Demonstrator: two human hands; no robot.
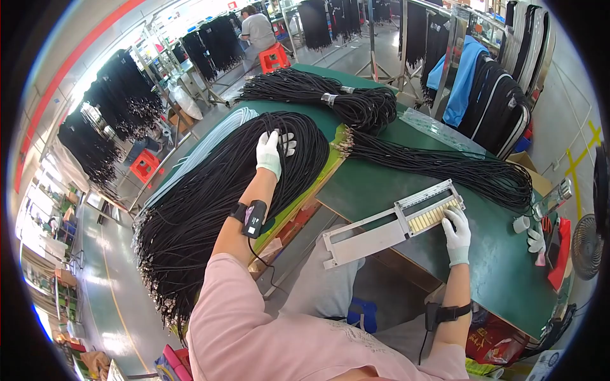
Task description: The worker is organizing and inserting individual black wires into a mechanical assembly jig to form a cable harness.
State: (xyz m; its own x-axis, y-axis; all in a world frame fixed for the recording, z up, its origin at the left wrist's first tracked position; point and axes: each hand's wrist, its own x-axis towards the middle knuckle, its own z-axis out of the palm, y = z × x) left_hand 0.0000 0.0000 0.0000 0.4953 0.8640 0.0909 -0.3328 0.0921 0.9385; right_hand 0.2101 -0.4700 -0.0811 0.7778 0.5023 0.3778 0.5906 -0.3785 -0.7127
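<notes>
My left hand [269,153], in a white glove, reaches onto a thick heap of black cables [216,168] at the left. Its thumb and fingers close around some strands. My right hand [456,236], gloved too, is at the right end of a long silver metal frame [368,240]. Its bent fingers hold the frame's edge, beside a row of cream-coloured pieces [427,220] set in the frame. The frame lies across the near edge of the green table [489,273], its left end sticking out over my lap.
Tied black cable bundles [375,105] and a loose bundle [438,164] lie farther back on the table. Pale blue cables [203,149] border the heap. Racks of hanging black cables [124,95] stand beyond, near a seated person [257,35]. A small fan [586,246] is at the right.
</notes>
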